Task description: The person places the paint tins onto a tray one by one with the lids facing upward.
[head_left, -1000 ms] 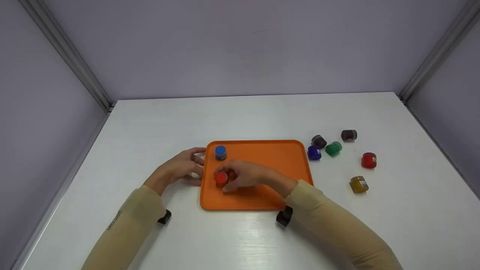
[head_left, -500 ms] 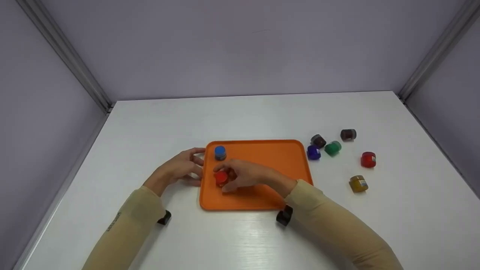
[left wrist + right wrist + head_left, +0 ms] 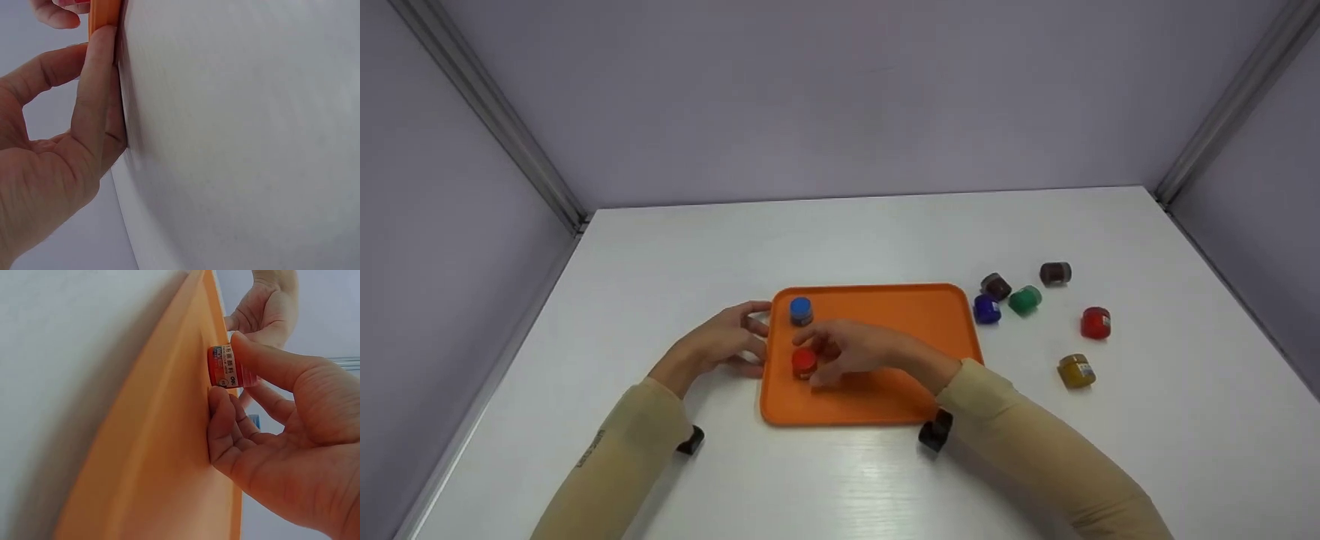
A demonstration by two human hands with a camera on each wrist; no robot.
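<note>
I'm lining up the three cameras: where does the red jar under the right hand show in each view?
Head: red jar on the orange tray, left part.
Left wrist: not in view.
Right wrist: red jar, upper middle, between fingertips.
Shared landmark: the orange tray.

Only thing I can actually read is on the red paint jar (image 3: 228,367) pinched between the thumb and fingers of the right hand (image 3: 281,439): its white label has "deli" printed at the end next to the fingers, plus a line of small characters too tiny for me to make out. There's faint print on the left sleeve (image 3: 589,448) back behind the left hand (image 3: 720,345), but it's too blurry to read. The jars lying well off to the right of the grip have label patches, also unreadable.
</note>
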